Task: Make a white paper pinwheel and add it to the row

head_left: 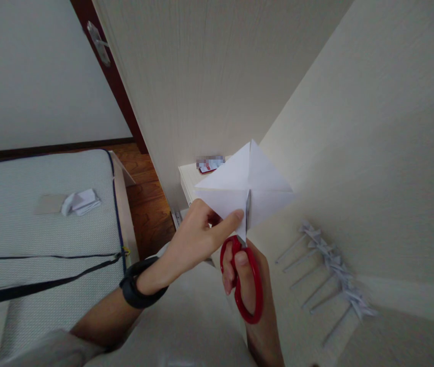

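A square sheet of white paper [232, 165], creased along both diagonals, is pinched at its near left side by my left hand [201, 232], thumb on top. My right hand [255, 280] has its thumb and fingers through the red loops of a pair of scissors [257, 306]. The scissor blades lie along the crease that runs from the near corner toward the middle of the sheet, with one blade showing on top. My left thumb rests right beside that blade. The fingers under the paper are hidden.
Several white paper pinwheels on sticks [331, 265] lie in a row at right, near the wall. A small white cabinet [188, 181] with a partly blurred packet [209, 164] stands beyond the paper. On the left, a mattress [41, 173] bears folded paper [82, 201] and black straps [86, 270].
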Available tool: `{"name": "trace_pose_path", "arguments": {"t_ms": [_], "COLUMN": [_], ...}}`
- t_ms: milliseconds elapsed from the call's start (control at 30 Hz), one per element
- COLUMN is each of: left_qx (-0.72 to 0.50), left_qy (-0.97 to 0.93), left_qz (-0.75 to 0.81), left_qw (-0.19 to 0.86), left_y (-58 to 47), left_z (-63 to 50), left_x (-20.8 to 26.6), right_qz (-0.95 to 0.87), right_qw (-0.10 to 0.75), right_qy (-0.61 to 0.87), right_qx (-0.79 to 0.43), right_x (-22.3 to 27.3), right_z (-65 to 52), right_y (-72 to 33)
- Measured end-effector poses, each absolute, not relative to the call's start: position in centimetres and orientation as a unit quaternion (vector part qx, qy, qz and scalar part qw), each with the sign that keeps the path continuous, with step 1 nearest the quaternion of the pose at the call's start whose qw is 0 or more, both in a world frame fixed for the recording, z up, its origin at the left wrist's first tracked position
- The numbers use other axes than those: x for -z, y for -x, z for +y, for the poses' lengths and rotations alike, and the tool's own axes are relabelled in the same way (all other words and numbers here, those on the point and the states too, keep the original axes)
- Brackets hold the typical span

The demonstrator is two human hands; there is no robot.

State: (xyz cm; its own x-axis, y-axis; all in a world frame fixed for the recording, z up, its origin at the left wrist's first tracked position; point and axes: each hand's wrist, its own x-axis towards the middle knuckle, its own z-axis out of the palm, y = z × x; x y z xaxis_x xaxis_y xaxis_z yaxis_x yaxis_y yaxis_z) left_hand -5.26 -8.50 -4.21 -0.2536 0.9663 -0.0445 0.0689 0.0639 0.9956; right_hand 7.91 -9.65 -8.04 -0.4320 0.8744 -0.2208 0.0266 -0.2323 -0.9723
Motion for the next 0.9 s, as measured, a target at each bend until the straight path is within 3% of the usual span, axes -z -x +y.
{"name": "trace_pose_path", "arguments": {"t_ms": [233, 500, 667, 900], "left_qx": [-0.575, -0.548, -0.512, -0.505], "left_qy": [-0.386, -0.437, -0.479, -0.495], "left_qz": [0.596, 0.594, 0.572, 0.566], "left_qw": [0.407, 0.395, 0.425, 0.424], "left_y": [5.2, 5.4, 5.7, 5.8], "left_z": [-8.6, -8.7, -8.6, -8.7], "left_x": [4.0, 3.7, 3.5, 3.4], "right_qz": [-0.546, -0.528, -0.525, -0.565], "right_qw": [0.311, 0.338, 0.37, 0.341], "right_qy": [0.415, 0.391, 0.445, 0.388], "right_qx": [-0.658, -0.674, -0.624, -0.643], "right_x": [7.7, 8.0, 6.6, 7.9], "right_z": [-9.6, -10.2, -10.4, -9.5], "right_y": [-8.3, -8.1, -7.5, -7.9]}}
